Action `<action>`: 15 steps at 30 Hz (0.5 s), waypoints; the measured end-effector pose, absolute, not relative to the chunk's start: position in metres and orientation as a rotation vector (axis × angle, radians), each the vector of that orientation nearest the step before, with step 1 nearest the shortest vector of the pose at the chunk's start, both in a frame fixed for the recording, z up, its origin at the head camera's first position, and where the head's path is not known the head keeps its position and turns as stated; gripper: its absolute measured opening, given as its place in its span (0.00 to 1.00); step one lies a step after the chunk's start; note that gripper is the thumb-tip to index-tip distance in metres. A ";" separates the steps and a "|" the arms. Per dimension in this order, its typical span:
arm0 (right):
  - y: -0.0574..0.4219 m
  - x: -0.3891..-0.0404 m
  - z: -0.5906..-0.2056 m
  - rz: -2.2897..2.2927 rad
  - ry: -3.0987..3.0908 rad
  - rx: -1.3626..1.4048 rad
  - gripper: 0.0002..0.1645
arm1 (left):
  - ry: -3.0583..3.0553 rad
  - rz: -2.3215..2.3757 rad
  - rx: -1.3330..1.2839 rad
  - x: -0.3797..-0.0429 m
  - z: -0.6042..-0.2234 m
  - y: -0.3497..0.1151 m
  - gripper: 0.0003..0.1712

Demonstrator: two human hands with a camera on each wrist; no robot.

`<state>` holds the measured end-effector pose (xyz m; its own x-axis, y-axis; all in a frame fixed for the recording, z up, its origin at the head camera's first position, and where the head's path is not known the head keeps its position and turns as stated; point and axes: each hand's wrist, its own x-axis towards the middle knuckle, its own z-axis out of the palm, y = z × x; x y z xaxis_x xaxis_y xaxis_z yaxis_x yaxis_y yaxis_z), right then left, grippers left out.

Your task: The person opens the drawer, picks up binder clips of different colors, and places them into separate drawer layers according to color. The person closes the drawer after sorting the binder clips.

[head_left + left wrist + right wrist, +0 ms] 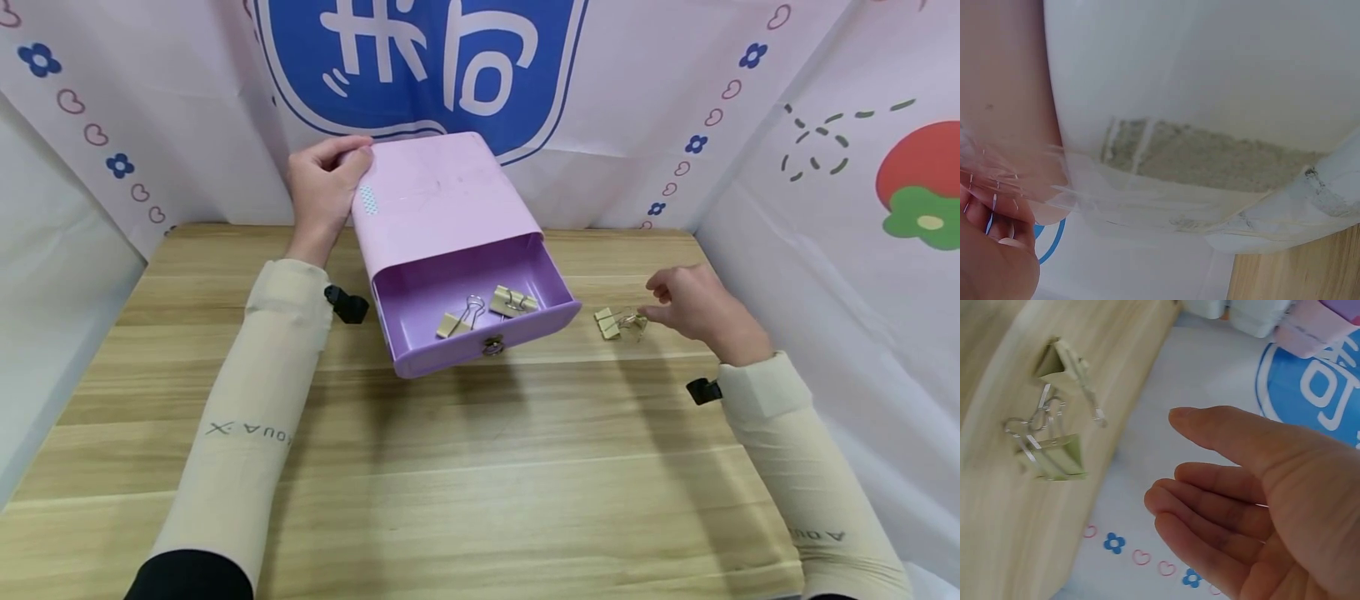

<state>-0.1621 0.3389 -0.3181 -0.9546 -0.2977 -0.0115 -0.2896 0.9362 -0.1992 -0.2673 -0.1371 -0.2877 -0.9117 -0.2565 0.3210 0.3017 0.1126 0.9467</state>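
Note:
In the head view my left hand [322, 187] grips the rear left corner of a pink drawer box [450, 196], thumb on top. The box's purple drawer [420, 304] is pulled out toward me. Inside it lie two gold binder clips, one on the left [453, 325] and one on the right [513, 302]. My right hand [705, 308] hovers beside more gold binder clips [607, 323] on the table, holding nothing. The right wrist view shows its fingers [1210, 525] loosely bent, apart from two binder clips [1054, 456]. A pale surface fills most of the left wrist view.
The wooden table [525, 483] carries the box and clips. A printed white cloth [615, 108] hangs behind it, with a white side panel [847, 275] at the right. A small metal knob [492, 344] sits on the drawer front.

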 end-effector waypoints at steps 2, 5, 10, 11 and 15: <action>0.341 -0.163 -0.322 -0.287 3.039 -0.444 0.23 | -1.989 -1.854 -0.046 -0.268 -0.288 -0.137 0.13; 0.344 -0.164 -0.328 -0.242 3.020 -0.397 0.24 | -1.984 -1.855 -0.051 -0.266 -0.287 -0.137 0.13; 0.348 -0.167 -0.341 -0.240 2.974 -0.367 0.25 | -1.986 -1.856 -0.047 -0.264 -0.286 -0.137 0.13; 0.348 -0.167 -0.343 -0.247 2.968 -0.372 0.25 | -1.987 -1.857 -0.046 -0.264 -0.286 -0.137 0.13; 0.351 -0.170 -0.351 -0.233 2.991 -0.394 0.20 | -1.985 -1.857 -0.050 -0.266 -0.287 -0.137 0.13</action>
<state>-0.1696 0.3506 -0.3508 -0.9595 -0.2655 -0.0944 -0.2477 0.9544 -0.1668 -0.2662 -0.1373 -0.2872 -0.9112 -0.2545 0.3239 0.3063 0.1070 0.9459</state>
